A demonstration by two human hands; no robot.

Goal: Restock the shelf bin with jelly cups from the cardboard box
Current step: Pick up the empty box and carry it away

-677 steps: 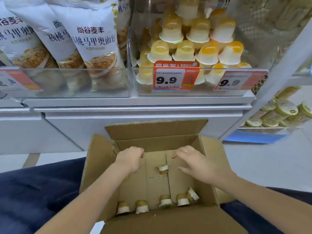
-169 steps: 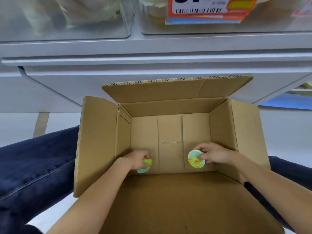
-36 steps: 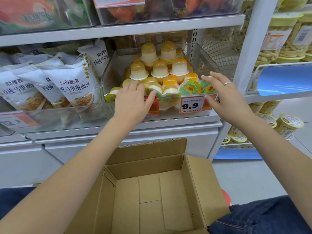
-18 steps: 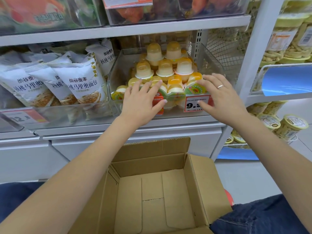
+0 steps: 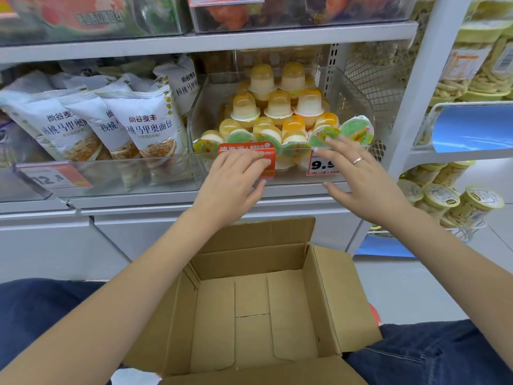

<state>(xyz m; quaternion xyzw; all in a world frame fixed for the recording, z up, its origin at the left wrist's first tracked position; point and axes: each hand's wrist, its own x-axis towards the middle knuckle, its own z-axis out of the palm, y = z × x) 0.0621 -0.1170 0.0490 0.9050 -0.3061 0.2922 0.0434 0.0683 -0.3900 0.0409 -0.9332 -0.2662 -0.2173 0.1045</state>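
Both hands pulled back off bin since 0.5s ago | left hand (image 5: 236, 180) + right hand (image 5: 361, 179) fingers spread, holding nothing | jelly cups (image 5: 277, 107) stacked in shelf bin (image 5: 205, 107), cardboard box (image 5: 249, 315) shows no cups | step: restock looks done | nxt: clear box

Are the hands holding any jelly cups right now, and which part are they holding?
No, nothing is held. The left hand and right hand are both open with empty fingers, in front of the clear plastic shelf bin of stacked yellow jelly cups.
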